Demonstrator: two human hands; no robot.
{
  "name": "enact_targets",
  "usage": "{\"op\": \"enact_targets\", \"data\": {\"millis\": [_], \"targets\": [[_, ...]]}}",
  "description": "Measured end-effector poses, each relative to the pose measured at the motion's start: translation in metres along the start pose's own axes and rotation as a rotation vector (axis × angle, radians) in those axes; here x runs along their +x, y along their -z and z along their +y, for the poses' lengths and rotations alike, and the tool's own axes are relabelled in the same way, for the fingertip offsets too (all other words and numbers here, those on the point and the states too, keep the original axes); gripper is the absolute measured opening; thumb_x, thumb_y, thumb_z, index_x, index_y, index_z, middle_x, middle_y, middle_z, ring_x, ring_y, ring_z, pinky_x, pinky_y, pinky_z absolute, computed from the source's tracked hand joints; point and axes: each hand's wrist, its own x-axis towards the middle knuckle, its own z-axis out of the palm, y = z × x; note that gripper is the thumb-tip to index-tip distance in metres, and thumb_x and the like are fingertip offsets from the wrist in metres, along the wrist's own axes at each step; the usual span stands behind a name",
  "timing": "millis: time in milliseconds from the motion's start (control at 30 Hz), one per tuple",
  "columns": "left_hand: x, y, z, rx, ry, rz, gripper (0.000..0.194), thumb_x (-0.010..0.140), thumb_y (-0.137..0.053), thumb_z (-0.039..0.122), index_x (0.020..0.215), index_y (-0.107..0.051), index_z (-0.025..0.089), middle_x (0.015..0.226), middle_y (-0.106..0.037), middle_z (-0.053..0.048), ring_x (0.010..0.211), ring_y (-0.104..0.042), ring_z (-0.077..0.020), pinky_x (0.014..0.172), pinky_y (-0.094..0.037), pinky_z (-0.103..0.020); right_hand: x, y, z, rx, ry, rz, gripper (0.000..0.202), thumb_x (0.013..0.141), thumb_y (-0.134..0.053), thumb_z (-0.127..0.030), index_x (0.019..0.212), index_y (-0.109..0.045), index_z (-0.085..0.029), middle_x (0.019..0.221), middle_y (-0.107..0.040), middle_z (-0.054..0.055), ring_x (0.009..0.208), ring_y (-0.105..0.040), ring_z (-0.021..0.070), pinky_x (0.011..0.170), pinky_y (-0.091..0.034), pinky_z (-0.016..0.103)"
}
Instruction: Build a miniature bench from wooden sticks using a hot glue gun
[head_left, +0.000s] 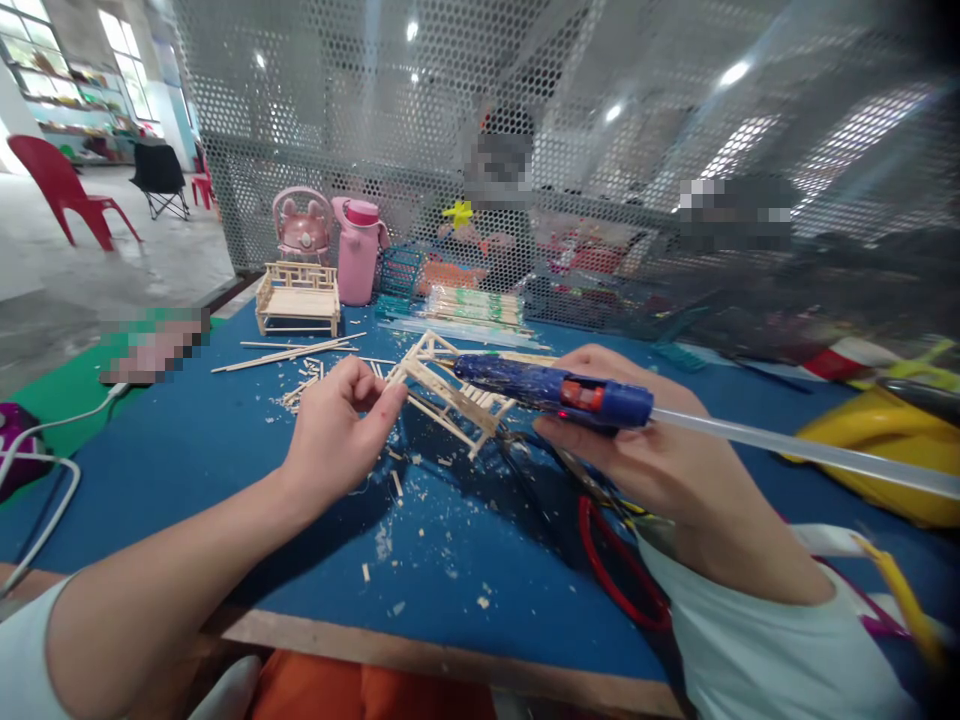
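Observation:
Between the fingers and thumb of my left hand (pixel 349 415) is one end of a small frame built of wooden sticks (pixel 450 395), tilted above the table. My right hand (pixel 645 450) is wrapped round a blue hot glue gun (pixel 517 385), whose tip points left at the frame's upper part. Out of the gun's back end runs a long clear glue stick (pixel 810 455). Whether the tip touches the wood I cannot tell. Red-handled scissors (pixel 619 565) lie under my right wrist, their blades partly hidden.
On the blue tabletop (pixel 300 560) lie wood scraps and loose sticks (pixel 292 352). A finished-looking stick bench (pixel 298 300), a pink bottle (pixel 358 252) and packed sticks (pixel 476 308) stand at the back, before a perforated metal screen (pixel 337 110). A yellow object (pixel 885 455) is at right, a phone (pixel 157 345) at left.

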Motion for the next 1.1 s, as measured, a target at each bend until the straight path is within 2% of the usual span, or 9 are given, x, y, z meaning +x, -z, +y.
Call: {"op": "enact_targets", "data": {"millis": [133, 300, 767, 967, 1100], "targets": [[-0.001, 0.0, 0.0, -0.005, 0.002, -0.001, 0.036, 0.081, -0.055, 0.031, 0.064, -0.025, 0.022, 0.06, -0.055, 0.002, 0.055, -0.043, -0.0097, 0.054, -0.035, -0.024, 0.0, -0.002, 0.0, -0.025, 0.0, 0.008, 0.017, 0.082, -0.057, -0.038, 0.082, -0.052, -0.022, 0.085, -0.059, 0.003, 0.073, -0.057, 0.0171, 0.062, -0.044, 0.028], [-0.001, 0.0, 0.0, -0.009, 0.009, -0.005, 0.036, 0.081, -0.055, 0.031, 0.064, -0.025, 0.022, 0.061, -0.056, 0.002, 0.058, -0.049, -0.0106, 0.054, -0.036, -0.024, 0.0, -0.003, -0.001, -0.006, -0.02, 0.011, 0.018, 0.081, -0.058, -0.04, 0.084, -0.054, -0.022, 0.086, -0.061, 0.004, 0.074, -0.058, 0.0181, 0.064, -0.045, 0.03], [-0.001, 0.001, 0.002, 0.014, 0.01, -0.016, 0.036, 0.08, -0.055, 0.031, 0.064, -0.025, 0.022, 0.062, -0.058, 0.001, 0.059, -0.053, -0.0113, 0.055, -0.037, -0.024, -0.001, -0.007, -0.005, -0.006, -0.059, 0.033, 0.019, 0.08, -0.059, -0.039, 0.085, -0.054, -0.022, 0.085, -0.061, 0.003, 0.076, -0.057, 0.0194, 0.067, -0.042, 0.031], [-0.001, 0.001, 0.001, 0.005, 0.015, -0.009, 0.036, 0.08, -0.056, 0.031, 0.063, -0.026, 0.022, 0.062, -0.058, 0.001, 0.06, -0.054, -0.0117, 0.055, -0.037, -0.025, -0.004, 0.003, -0.005, 0.05, -0.069, 0.002, 0.016, 0.08, -0.06, -0.037, 0.081, -0.054, -0.022, 0.082, -0.058, 0.003, 0.073, -0.055, 0.0169, 0.066, -0.043, 0.03], [-0.001, 0.001, 0.001, 0.016, 0.021, -0.001, 0.036, 0.079, -0.056, 0.031, 0.063, -0.026, 0.022, 0.061, -0.058, 0.001, 0.058, -0.054, -0.0119, 0.055, -0.036, -0.025, -0.012, 0.011, 0.005, 0.128, -0.161, 0.046, 0.02, 0.074, -0.066, -0.04, 0.075, -0.056, -0.023, 0.077, -0.057, 0.001, 0.066, -0.053, 0.0161, 0.059, -0.041, 0.029]]}}
